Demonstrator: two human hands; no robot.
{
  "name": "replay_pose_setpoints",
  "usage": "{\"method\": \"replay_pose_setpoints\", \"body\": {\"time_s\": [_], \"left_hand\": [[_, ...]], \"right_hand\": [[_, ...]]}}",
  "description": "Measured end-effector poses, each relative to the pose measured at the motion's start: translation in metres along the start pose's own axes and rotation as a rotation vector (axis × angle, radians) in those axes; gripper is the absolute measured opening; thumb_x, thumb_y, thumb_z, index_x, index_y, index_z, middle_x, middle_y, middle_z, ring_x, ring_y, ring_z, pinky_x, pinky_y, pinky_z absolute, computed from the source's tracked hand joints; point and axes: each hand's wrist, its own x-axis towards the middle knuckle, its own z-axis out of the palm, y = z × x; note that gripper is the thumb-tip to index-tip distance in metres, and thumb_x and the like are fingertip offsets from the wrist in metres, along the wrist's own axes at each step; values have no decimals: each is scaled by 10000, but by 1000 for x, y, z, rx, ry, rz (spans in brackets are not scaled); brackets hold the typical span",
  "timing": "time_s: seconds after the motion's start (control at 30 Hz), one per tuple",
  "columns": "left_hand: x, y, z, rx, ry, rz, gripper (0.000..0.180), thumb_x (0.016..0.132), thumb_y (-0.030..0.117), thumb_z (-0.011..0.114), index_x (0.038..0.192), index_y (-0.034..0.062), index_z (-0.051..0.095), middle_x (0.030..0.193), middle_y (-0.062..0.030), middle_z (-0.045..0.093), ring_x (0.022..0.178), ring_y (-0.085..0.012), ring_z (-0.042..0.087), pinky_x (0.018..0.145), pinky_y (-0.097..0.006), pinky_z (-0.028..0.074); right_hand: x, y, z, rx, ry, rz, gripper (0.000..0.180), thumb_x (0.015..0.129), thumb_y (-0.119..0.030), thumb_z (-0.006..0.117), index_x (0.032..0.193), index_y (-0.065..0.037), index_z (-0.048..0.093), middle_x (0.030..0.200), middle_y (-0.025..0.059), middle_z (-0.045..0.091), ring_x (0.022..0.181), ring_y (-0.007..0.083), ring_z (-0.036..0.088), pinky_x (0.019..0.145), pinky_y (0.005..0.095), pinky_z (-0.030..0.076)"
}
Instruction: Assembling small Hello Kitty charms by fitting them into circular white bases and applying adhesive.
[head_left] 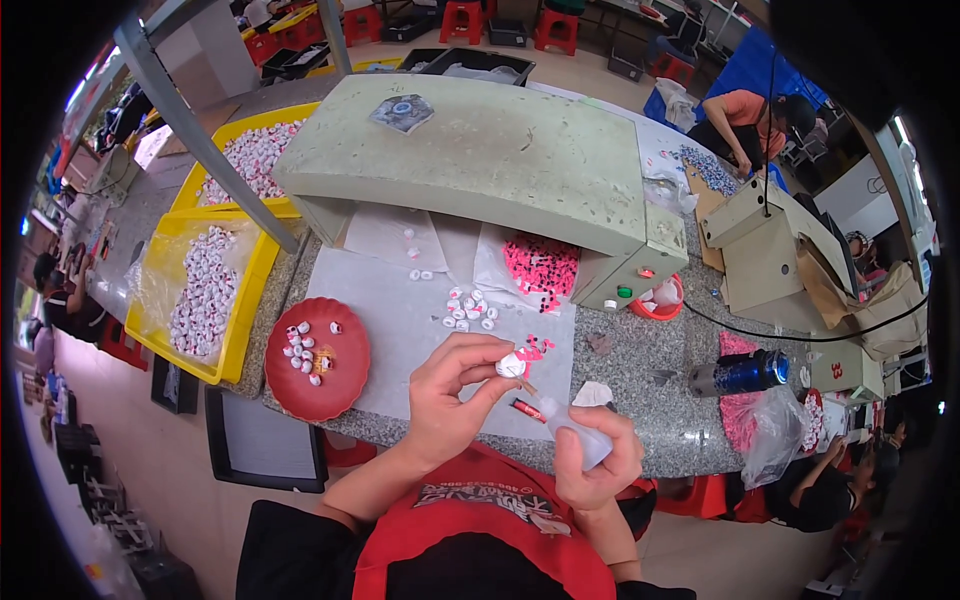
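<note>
Between the thumb and fingers of my left hand [455, 390] is a small round white piece [511, 365] with pink on it. My right hand [600, 470] is wrapped around a translucent squeeze bottle [584, 428], its thin nozzle pointing up at the white piece. Whether the tip touches the piece I cannot tell. Just beyond my fingers lie a few small pink and dark parts [540, 345]. Several similar white pieces [468, 310] are scattered on white paper [390, 300]. Farther back is a heap of pink parts with dark ends [541, 265].
A grey-green metal hood [480, 150] spans the bench ahead. To the left are a red plate [288, 388] holding several white pieces and yellow trays [238, 368] of more. At right lie a dark-and-blue bottle [740, 373] and a plastic bag [775, 430]. Other people work nearby.
</note>
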Motion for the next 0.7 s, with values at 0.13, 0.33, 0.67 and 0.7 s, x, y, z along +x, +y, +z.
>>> {"method": "replay_pose_setpoints", "body": {"time_s": [0.13, 0.33, 0.67, 0.7], "left_hand": [[1, 2, -2, 51, -22, -3, 277, 703, -146, 583, 968, -81, 536, 1025, -156, 501, 935, -210, 559, 799, -292, 510], [-1, -1, -3, -71, -9, -56, 295, 699, -151, 580, 982, -82, 529, 1035, -162, 512, 948, -222, 561, 824, -296, 495], [2, 1, -9, -406, -62, -314, 295, 731, -138, 556, 1014, -78, 501, 1048, -175, 550, 947, -220, 577, 820, -292, 490], [2, 0, -10, -408, -66, -315, 295, 731, -138, 556, 1014, -78, 501, 1048, -175, 550, 947, -220, 577, 820, -292, 490]], "right_hand": [[5, -5, -4, -4, -56, -16, 202, 642, 3, 625, 831, 18, 555, 656, 113, 600, 498, 195, 574, 457, 257, 445], [5, -5, -8, 13, -81, 28, 185, 637, 2, 620, 812, 13, 561, 639, 106, 596, 484, 189, 561, 448, 257, 435], [8, -6, -5, 7, -73, -20, 187, 637, 5, 620, 812, 18, 556, 634, 103, 593, 471, 183, 554, 441, 256, 430], [7, -6, -6, 4, -70, -19, 187, 637, 5, 620, 812, 18, 556, 634, 103, 593, 471, 183, 554, 441, 256, 430]]}}
